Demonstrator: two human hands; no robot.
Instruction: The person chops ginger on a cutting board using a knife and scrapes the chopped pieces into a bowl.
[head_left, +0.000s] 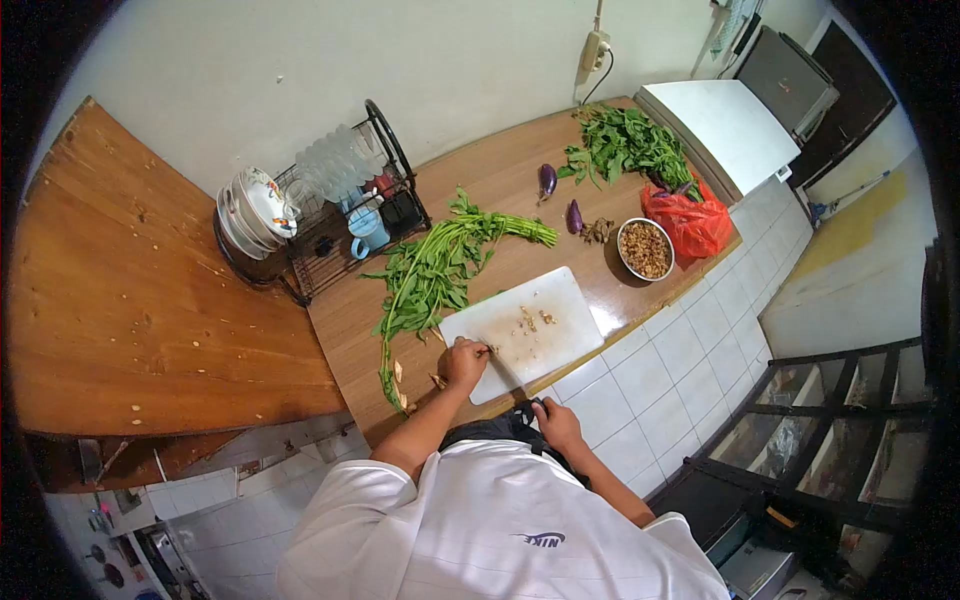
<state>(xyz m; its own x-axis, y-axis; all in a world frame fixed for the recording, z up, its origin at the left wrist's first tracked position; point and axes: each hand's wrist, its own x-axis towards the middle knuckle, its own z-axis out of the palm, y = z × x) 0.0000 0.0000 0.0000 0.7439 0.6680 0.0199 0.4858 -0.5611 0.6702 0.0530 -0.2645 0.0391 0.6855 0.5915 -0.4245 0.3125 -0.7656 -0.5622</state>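
On the white cutting board (560,318), my left hand (467,364) rests at the left edge with its fingers closed on a small light brown piece, too small to name. My right hand (557,422) is wrapped around the handle of a knife (510,374), whose blade points over the board toward my left fingers. Several small chopped pieces (538,318) lie on the middle of the board. Just beyond it is a bunch of leafy green vegetables (430,262) with long stems. Some pale peelings (399,371) lie on the table left of my left hand.
Two purple eggplants (547,180) lie farther back on the wooden table (480,170). A bowl of brown pieces (645,249) stands by a red plastic bag (692,222), near more leafy greens (630,140). A dish rack (345,215) with glasses and plates is at the back left.
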